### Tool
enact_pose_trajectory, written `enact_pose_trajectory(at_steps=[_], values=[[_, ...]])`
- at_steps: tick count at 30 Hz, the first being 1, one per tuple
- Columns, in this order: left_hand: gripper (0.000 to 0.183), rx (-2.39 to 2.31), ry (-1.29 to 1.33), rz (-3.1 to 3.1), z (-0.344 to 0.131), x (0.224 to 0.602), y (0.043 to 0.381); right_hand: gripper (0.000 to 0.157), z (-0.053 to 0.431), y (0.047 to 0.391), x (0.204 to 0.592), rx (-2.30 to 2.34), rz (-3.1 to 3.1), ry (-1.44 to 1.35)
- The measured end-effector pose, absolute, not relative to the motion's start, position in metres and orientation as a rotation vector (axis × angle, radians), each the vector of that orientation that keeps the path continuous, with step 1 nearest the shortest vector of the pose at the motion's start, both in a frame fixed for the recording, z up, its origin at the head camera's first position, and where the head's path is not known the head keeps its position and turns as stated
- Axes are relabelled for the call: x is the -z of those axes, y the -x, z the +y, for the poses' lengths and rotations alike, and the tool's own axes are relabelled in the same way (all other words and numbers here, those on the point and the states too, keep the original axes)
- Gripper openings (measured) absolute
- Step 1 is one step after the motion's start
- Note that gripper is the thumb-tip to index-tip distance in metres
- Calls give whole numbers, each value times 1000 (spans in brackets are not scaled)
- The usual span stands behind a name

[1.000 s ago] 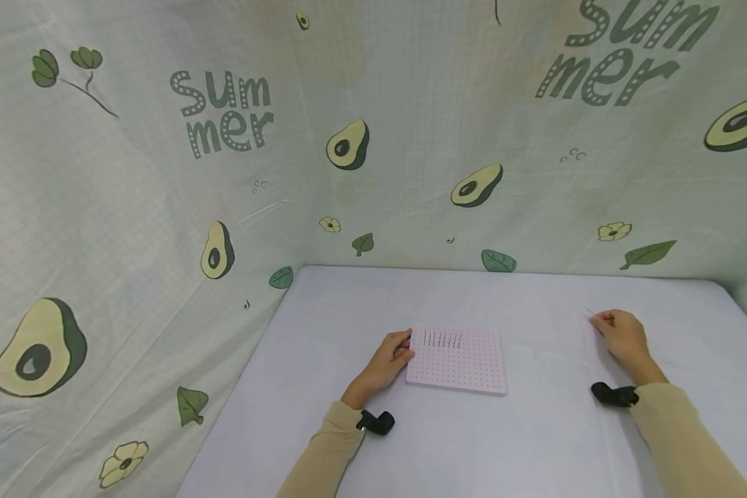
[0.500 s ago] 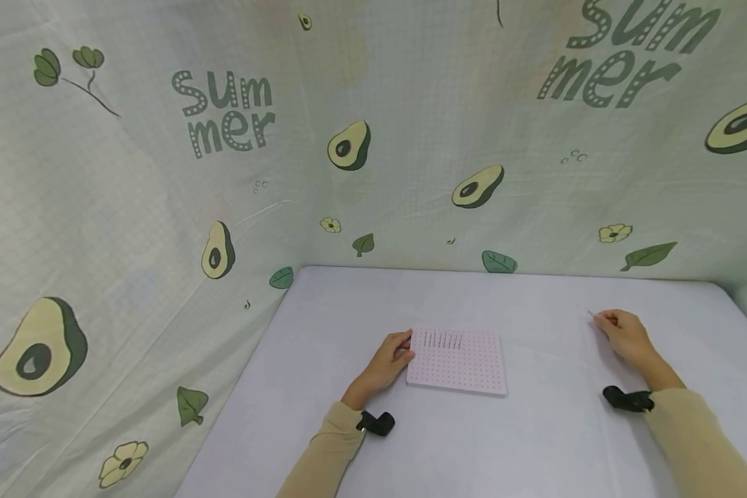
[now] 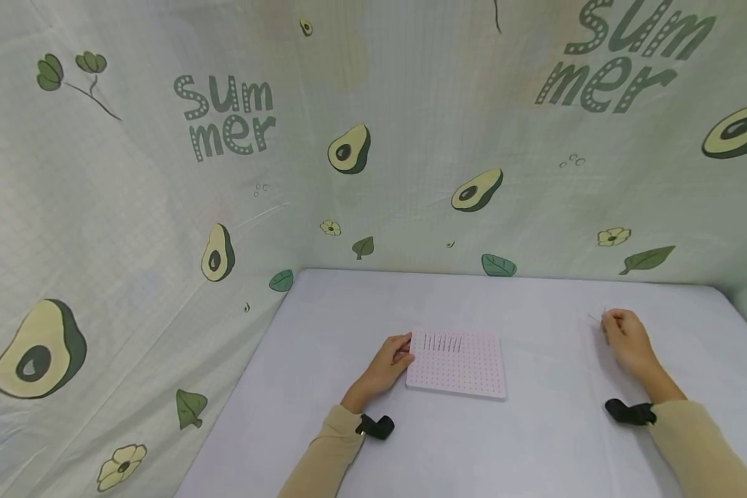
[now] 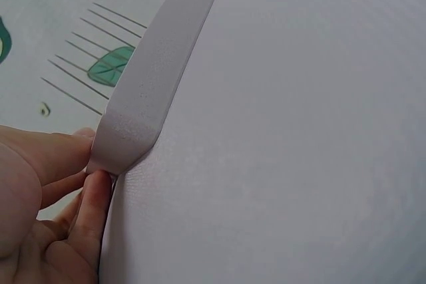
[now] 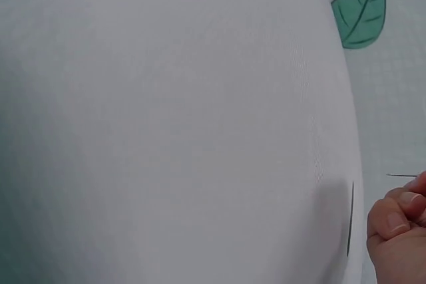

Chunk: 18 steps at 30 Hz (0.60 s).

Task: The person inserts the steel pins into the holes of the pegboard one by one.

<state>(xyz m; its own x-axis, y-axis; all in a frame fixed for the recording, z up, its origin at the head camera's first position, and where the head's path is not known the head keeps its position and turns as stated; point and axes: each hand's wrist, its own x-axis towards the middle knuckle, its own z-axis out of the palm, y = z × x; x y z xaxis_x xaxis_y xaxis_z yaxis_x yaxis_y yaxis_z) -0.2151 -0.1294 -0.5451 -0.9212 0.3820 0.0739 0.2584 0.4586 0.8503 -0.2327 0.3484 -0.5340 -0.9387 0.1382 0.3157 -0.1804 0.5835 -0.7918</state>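
Observation:
A pale pink pegboard (image 3: 467, 372) with rows of small holes lies on the table, and several thin needles (image 3: 443, 344) stand upright in a row near its far left corner. My left hand (image 3: 382, 363) holds the board's left edge; in the left wrist view its thumb and fingers (image 4: 93, 211) pinch the corner. Well to the right of the board, my right hand (image 3: 625, 340) pinches a thin metal needle (image 5: 401, 175) between its fingertips, with most of the needle hidden. Beside that hand, another needle (image 5: 350, 221) lies on the tabletop.
A white cloth covers the table (image 3: 535, 443). Behind and to the left hangs a curtain (image 3: 411, 207) printed with avocados and leaves, meeting the table's far edge. Each wrist carries a black camera mount, such as the right one (image 3: 629, 413).
My right hand has shifted slightly right, and a needle now points up from its fingertips. The other needle shows apart from the hand, on the table. My left hand and the board stay put.

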Motion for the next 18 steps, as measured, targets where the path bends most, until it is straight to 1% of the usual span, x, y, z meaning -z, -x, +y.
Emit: enact_pose_trajectory(at_steps=[2,9,13,18], values=[[51,-1498,-590,2558,-130,547,216,25,347,232,533,-1318,-2462,0],[47,-1571,-651,2499,-125,509,198,25,341,229,530,-1363,-2442,128],[47,-1569,-655,2504,-125,509,197,24,335,227,526,-1420,-2399,118],[47,-1566,-660,2502,-126,509,197,19,325,224,521,-1489,-2336,43]])
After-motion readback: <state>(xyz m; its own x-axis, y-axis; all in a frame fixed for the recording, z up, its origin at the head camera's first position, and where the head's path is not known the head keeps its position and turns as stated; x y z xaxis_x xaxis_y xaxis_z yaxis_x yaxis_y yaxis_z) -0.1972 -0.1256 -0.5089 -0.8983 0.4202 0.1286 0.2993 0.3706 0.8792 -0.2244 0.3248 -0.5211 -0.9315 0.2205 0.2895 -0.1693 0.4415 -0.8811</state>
